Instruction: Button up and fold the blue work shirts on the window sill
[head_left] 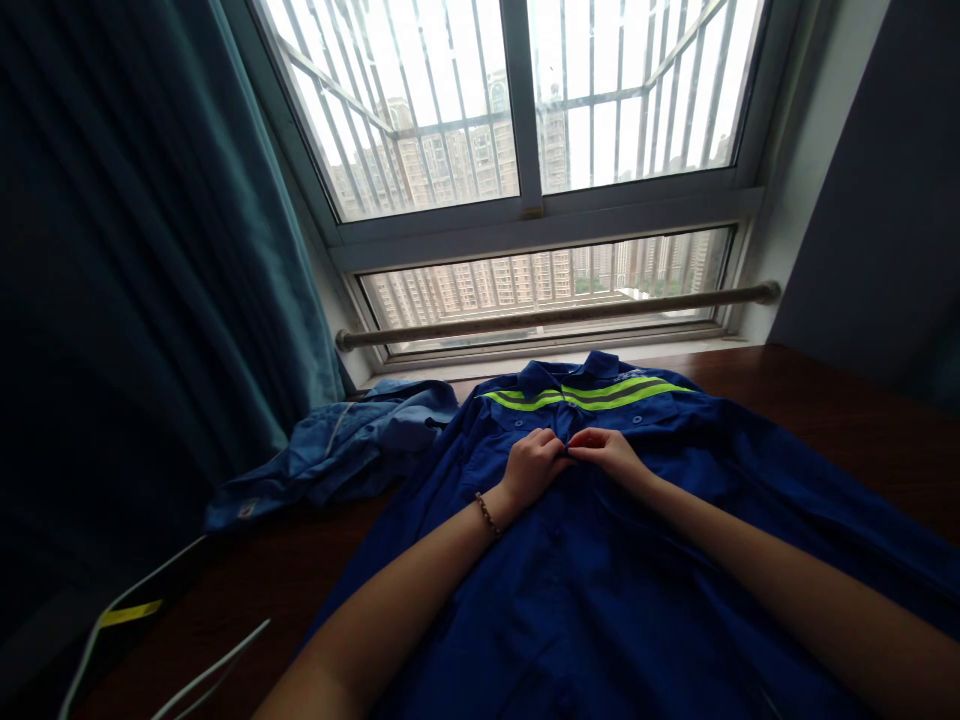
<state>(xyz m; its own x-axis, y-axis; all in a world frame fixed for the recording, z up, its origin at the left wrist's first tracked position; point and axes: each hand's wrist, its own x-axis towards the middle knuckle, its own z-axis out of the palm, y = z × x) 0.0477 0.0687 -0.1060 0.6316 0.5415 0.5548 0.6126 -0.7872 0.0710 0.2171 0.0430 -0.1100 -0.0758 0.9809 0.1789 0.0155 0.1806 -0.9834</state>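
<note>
A dark blue work shirt point(600, 580) with yellow-green reflective stripes point(585, 396) across the chest lies spread front-up on a dark wooden table point(862, 420). My left hand point(531, 464) and my right hand point(609, 452) meet at the shirt's front placket just below the stripes. Both have their fingers curled and pinch the cloth at the centre seam, fingertips almost touching. A beaded bracelet point(487, 515) sits on my left wrist.
A second, lighter blue garment point(352, 450) lies crumpled at the table's back left. A teal curtain point(150, 260) hangs on the left. A barred window point(525, 150) with a rail point(555, 315) runs behind the table. White cables point(202, 675) lie at the front left.
</note>
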